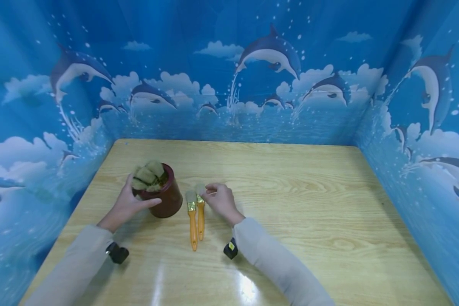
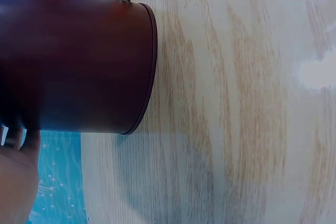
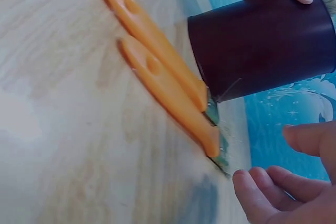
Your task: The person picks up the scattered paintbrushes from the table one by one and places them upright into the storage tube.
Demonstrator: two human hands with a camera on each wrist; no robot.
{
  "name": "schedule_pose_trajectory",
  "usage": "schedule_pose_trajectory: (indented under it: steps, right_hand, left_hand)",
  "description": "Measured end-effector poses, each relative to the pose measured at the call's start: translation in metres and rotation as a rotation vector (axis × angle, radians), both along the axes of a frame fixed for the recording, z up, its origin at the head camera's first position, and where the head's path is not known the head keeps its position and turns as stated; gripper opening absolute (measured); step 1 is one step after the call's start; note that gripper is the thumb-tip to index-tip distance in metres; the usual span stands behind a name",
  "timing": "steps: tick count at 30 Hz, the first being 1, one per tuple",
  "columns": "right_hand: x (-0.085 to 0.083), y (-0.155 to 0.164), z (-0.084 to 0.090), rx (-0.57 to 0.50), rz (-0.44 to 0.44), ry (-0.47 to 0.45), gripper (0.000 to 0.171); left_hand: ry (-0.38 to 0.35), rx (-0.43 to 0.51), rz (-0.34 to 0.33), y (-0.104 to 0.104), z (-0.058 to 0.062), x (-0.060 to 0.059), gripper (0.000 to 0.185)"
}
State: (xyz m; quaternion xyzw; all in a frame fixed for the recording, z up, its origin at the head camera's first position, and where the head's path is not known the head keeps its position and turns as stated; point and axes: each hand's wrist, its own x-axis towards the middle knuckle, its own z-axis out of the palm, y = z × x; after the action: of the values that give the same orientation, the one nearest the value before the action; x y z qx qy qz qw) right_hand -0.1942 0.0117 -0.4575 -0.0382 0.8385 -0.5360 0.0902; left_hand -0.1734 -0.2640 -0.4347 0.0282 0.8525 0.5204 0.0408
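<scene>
A dark red-brown cylindrical pot (image 1: 169,202) stands upright on the table, with beige bristle heads (image 1: 148,175) sticking out of its mouth. My left hand (image 1: 127,205) holds the pot near its rim, thumb across the near side and fingers round the far left. To the pot's right lie two paintbrushes side by side, bristles pointing away: the left paintbrush (image 1: 193,225) and the right paintbrush (image 1: 201,223). My right hand (image 1: 221,200) hovers beside the right one's bristles. In the right wrist view its fingers are loosely bent, thumb apart, with nothing between them.
The pale wood-grain table (image 1: 310,204) extends to the right of the hands. A blue curtain (image 1: 222,85) printed with dolphins surrounds its back and sides. Black wrist cameras sit at the left cuff (image 1: 117,253) and right cuff (image 1: 231,248).
</scene>
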Motion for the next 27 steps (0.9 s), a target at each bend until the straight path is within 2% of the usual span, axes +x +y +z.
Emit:
schedule_pose_trajectory:
  steps: [9,15,19,23,27]
  right_hand:
    - [0.003,-0.011,-0.016,0.135,-0.061,0.009,0.045]
    - [0.006,-0.019,-0.02,0.176,-0.075,0.022,0.046]
    - [0.008,-0.023,-0.023,0.236,-0.06,0.087,0.035]
    - [0.011,-0.024,-0.026,0.317,-0.05,0.202,0.018]
    - [0.014,-0.022,-0.027,0.368,-0.038,0.292,0.014]
  left_hand:
    - [-0.005,-0.008,0.003,0.0,0.001,0.001,0.113]
    - [-0.038,-0.047,0.019,-0.001,0.001,0.001,0.117]
    - [-0.052,-0.071,0.024,-0.001,0.002,0.002,0.119]
    - [-0.055,-0.07,0.019,-0.001,0.002,0.002,0.118]
    - [-0.051,-0.069,0.018,-0.001,0.002,0.002,0.118]
